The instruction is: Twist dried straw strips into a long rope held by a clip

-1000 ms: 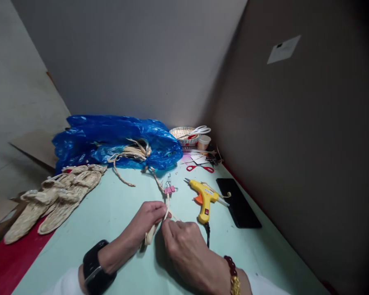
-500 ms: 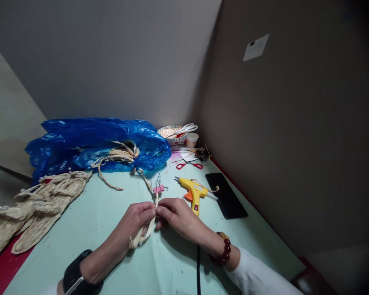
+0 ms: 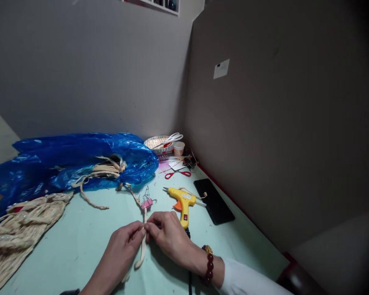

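Observation:
My left hand (image 3: 123,248) and my right hand (image 3: 167,237) meet over the pale green table (image 3: 80,246), both pinching pale straw strips (image 3: 142,252) that hang toward me. The strips run up to a pink binder clip (image 3: 146,202) clamped on a braided straw cord (image 3: 132,193). That cord leads back to a bundle of straw (image 3: 106,168) spilling from a blue plastic bag (image 3: 64,162). A beaded bracelet (image 3: 208,264) is on my right wrist.
A yellow glue gun (image 3: 182,200) lies just right of my hands, its black cord running toward me. Beyond it are a black phone (image 3: 213,200), red scissors (image 3: 176,174), a woven basket with white scissors (image 3: 161,143) and a small cup (image 3: 178,148). Woven straw slippers (image 3: 18,229) lie left.
The view has tilted up and swung right, so the table things sit lower and further left. My right hand has slid forward to meet the left at the strips.

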Demonstrator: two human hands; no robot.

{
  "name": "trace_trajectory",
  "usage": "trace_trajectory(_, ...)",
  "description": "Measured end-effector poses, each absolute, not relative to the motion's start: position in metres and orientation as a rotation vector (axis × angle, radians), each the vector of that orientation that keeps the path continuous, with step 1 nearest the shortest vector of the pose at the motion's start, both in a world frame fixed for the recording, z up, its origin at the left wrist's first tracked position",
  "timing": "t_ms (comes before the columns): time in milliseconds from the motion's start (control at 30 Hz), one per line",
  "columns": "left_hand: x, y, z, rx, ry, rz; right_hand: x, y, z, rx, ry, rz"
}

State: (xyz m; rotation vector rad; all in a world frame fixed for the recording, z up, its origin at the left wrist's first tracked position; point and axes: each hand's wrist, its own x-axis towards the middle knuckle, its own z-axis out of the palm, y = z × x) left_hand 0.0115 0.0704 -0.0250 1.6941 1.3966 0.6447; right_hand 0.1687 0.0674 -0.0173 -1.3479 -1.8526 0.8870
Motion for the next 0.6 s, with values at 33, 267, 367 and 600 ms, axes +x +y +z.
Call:
trace_trajectory(33,0.012,0.069,-0.023,1.711,1.422,0.638,0.169,0.067,-0.017,-1.361,-1.843,0.875)
trace_trajectory(267,0.013,0.048,-0.011,1.716,1.534,0.686,0.171,0.062,-0.012,-1.41,-1.968,0.627)
trace_trajectory(367,0.019,0.035,-0.012,1.781,1.485,0.67,0.172,0.062,-0.011,-1.383,-1.944,0.669)
trace_trajectory(600,0.025,0.026,-0.032,2.13,1.44,0.59,0.174,0.066,-0.016,-1.186,-1.672,1.22)
